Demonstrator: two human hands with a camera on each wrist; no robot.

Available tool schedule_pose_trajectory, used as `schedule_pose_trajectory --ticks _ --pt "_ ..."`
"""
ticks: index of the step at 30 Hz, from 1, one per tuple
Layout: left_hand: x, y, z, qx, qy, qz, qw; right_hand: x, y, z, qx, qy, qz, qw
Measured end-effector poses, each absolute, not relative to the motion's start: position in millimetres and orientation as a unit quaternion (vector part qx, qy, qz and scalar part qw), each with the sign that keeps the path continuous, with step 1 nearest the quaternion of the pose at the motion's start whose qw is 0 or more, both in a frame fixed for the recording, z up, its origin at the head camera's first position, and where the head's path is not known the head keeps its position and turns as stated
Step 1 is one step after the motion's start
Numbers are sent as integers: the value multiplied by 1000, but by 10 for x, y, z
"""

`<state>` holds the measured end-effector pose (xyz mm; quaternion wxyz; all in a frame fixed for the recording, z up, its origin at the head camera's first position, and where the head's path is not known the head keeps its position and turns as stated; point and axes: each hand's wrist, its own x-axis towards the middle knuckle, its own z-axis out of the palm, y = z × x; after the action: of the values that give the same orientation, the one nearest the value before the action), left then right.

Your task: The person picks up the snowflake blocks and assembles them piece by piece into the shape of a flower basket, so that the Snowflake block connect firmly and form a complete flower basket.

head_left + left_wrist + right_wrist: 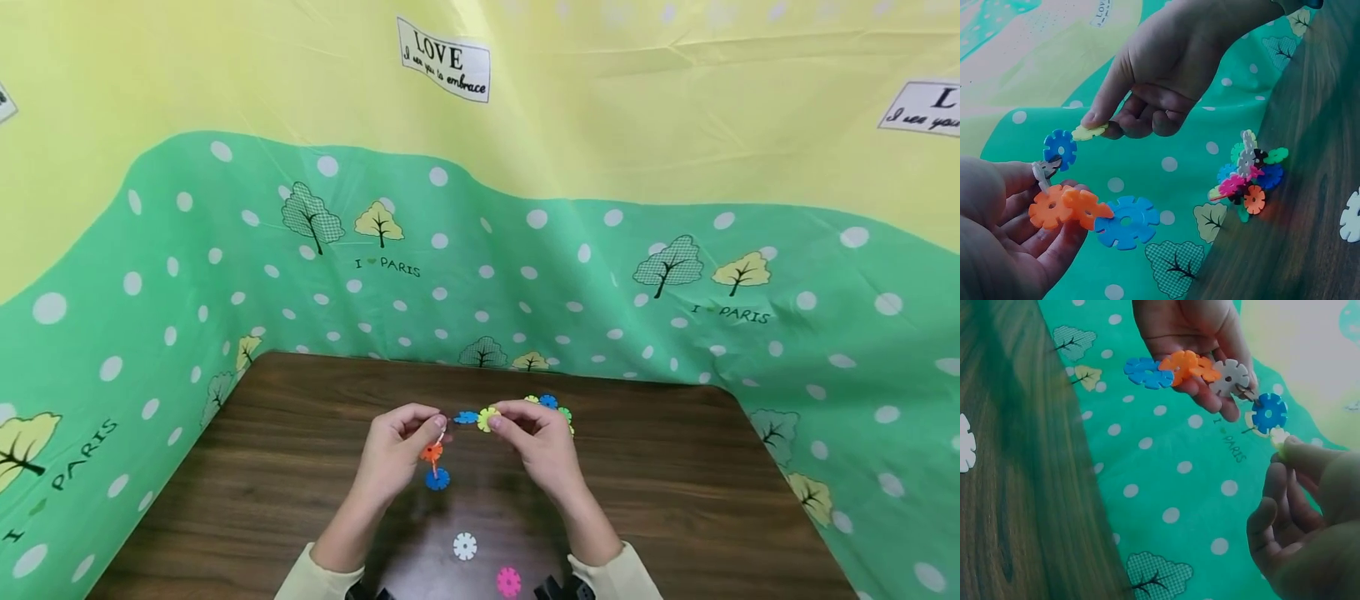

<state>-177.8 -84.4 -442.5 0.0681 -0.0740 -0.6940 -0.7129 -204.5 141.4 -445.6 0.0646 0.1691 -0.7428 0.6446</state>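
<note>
Above the table, my left hand (396,450) pinches a white notched snowflake disc (1042,177), with a dark piece at its edge. From it hangs a chain of two orange discs (1052,206) and a blue disc (1127,222), lying along the left fingers. My right hand (545,446) pinches a yellow disc (486,418) between thumb and forefinger. A second blue disc (1269,411) joins that yellow disc and reaches toward the dark piece at the left fingertips. Whether the blue disc is slotted into the dark piece, I cannot tell.
On the brown wooden table (675,483) lie a loose white disc (465,546) and a pink disc (508,582), near the front. A cluster of several coloured discs (1247,175) stands behind my right hand. A green and yellow patterned cloth (525,275) hangs around the table's back and sides.
</note>
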Motion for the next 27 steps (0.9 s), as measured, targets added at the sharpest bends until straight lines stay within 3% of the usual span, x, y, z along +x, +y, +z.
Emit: schedule_pose_trajectory --ticks 11,27 --pt "-1743 -844 -4441 -88 -721 -684 66 -2086 1408 -4504 243 -738 622 95" --pt "-1752 -766 -4477 -90 -713 -692 61 -2106 1430 -4575 215 -745 626 80"
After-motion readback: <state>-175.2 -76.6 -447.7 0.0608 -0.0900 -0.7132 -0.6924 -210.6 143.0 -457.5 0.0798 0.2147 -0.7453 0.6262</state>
